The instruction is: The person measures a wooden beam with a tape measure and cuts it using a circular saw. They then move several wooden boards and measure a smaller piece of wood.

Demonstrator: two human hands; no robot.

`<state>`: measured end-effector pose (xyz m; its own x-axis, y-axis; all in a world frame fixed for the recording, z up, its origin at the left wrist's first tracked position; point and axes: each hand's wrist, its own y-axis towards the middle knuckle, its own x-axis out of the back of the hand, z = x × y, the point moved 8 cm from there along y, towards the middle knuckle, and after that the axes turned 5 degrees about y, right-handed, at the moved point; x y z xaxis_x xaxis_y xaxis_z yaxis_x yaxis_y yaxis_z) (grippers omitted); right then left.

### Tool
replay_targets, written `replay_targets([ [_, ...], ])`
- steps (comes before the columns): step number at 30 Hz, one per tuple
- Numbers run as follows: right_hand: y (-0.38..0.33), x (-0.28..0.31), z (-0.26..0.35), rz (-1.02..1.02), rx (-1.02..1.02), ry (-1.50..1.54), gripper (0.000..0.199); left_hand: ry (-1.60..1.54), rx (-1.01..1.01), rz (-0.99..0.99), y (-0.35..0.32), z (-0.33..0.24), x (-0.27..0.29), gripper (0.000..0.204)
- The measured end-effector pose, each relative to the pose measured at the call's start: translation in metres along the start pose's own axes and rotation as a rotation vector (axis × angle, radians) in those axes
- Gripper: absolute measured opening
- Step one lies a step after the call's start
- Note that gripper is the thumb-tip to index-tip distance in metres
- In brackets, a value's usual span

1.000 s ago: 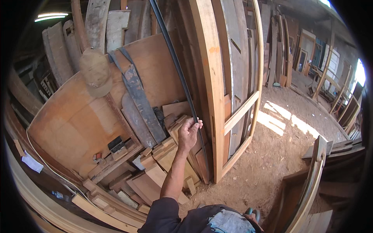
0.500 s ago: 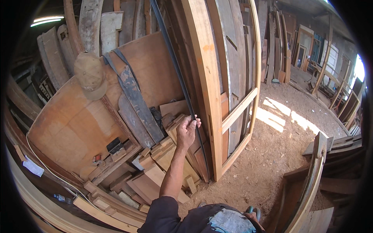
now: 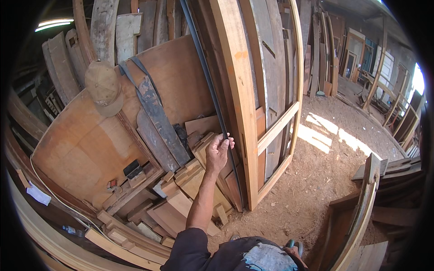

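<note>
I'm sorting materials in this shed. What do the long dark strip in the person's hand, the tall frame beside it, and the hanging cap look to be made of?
The long dark strip looks like rubber or metal: thin, smooth, black; unclear which. The left hand grips it. The tall frame looks like bare sanded wood, with visible grain. The cap looks like faded tan cloth, soft and creased.

black strip; pale orange-tan frame; reddish-brown board; faded khaki cap; grey-blue streaked plank; sandy floor patched with white sunlight; dark navy sleeve.
</note>
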<state>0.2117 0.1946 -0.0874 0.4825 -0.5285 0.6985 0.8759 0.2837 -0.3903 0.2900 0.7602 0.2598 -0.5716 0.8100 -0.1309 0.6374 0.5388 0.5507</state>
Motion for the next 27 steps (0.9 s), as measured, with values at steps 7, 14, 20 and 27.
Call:
replay_targets([
  [7, -0.001, 0.001, -0.003, -0.024, 0.017, -0.085, 0.022, 0.009, 0.027, -0.007, 0.000, 0.000, -0.001, 0.027],
  [14, 0.003, -0.002, -0.011, 0.005, -0.056, 0.000, 0.022, 0.040, 0.025, -0.007, -0.001, -0.005, 0.001, 0.027],
  [20, 0.004, -0.002, -0.017, 0.011, -0.084, 0.015, 0.022, 0.016, 0.017, -0.002, -0.001, 0.000, 0.003, 0.026],
  [27, 0.005, -0.002, -0.019, 0.019, -0.100, 0.027, 0.023, 0.034, 0.030, -0.006, 0.000, -0.001, 0.007, 0.025],
])
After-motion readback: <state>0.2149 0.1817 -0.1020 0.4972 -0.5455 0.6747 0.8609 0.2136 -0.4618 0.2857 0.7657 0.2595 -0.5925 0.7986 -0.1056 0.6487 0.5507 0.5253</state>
